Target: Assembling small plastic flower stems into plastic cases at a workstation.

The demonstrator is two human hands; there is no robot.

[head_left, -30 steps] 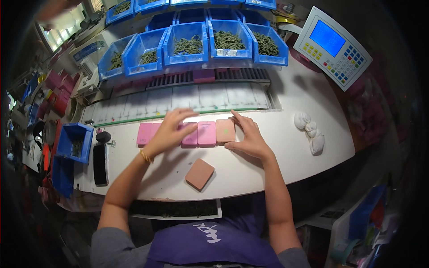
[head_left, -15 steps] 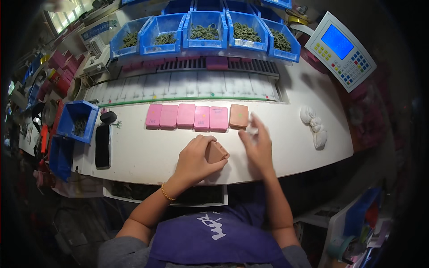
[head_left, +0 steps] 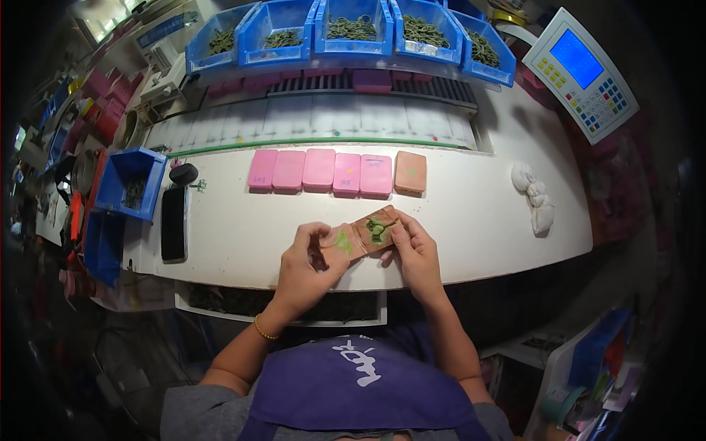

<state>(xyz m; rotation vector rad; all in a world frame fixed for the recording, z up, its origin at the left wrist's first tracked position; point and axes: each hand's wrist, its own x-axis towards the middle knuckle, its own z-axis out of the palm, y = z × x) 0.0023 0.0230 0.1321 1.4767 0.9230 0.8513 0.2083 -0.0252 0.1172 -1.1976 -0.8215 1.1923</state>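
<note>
One opened block, ends in left grip, right grip.

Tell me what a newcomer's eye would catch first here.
Probably the opened brown mold, showing green inside, held in both hands over the white worktop. Next, the row of five pink blocks and one brown block beyond it, then the lit blue screen at upper right.

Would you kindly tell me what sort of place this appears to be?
Probably a workshop: blue bins of green pieces line the back of the white workbench, a keypad panel stands at the right, and the left hand and right hand hold an opened brown block.
</note>
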